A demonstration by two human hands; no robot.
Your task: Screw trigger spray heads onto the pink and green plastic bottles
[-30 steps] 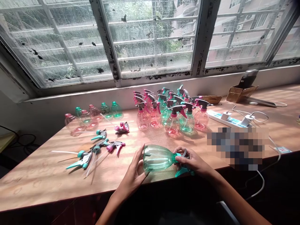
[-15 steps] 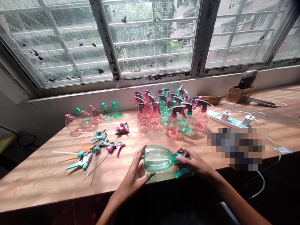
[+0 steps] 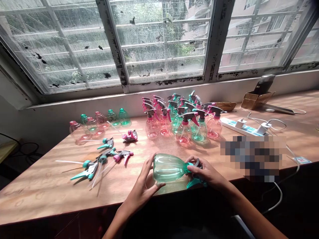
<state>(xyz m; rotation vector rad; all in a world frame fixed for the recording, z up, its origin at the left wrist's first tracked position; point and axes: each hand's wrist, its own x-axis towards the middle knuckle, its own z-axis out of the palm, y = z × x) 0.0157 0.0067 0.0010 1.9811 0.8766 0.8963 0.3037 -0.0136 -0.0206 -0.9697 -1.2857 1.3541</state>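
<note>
I hold a clear green spray bottle (image 3: 168, 168) on its side just above the near edge of the wooden table (image 3: 37, 189). My left hand (image 3: 144, 186) cups the bottle's base, fingers wrapped round it. My right hand (image 3: 205, 172) is closed on the teal and grey trigger head (image 3: 195, 181) at the bottle's neck. Loose trigger heads with dip tubes (image 3: 99, 159) lie to the left of my hands.
Several assembled pink and green spray bottles (image 3: 184, 121) stand in a cluster behind. Capless bottles (image 3: 97, 122) sit at the back left. A power strip with plugs and cables (image 3: 245, 127) and a cardboard box (image 3: 256, 98) are on the right.
The bottle has turned slightly in my hands and my left thumb has come round under its base. Both hands stay in the same place.
</note>
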